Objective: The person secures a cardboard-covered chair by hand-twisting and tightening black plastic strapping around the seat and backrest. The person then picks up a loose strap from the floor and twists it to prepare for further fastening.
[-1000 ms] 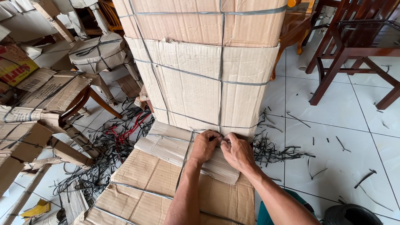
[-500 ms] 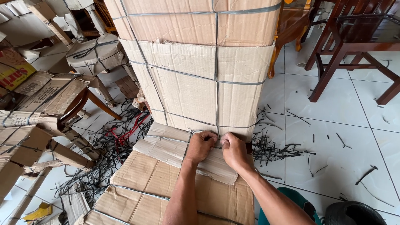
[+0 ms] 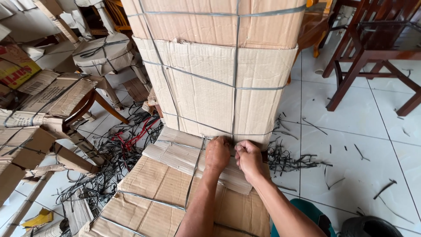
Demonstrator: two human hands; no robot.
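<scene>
Both hands at strap on cardboard-wrapped bundle
Left hand (image 3: pixel 218 153) and right hand (image 3: pixel 248 159) clenched, pinching the grey strap (image 3: pixel 235 83) at the bundle's (image 3: pixel 206 94) foot; black strap scraps (image 3: pixel 291 160) right of it.

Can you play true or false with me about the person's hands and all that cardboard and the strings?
1. Both hands, left hand and right hand, meet at the grey strap low on the cardboard-wrapped bundle. True.
2. The floor is green carpet. False: it is white tile.
3. Cut black strap pieces lie on the floor. True.
4. The right hand holds scissors. False: no scissors show in it.
5. A dark wooden chair stands at upper right. True.
</scene>
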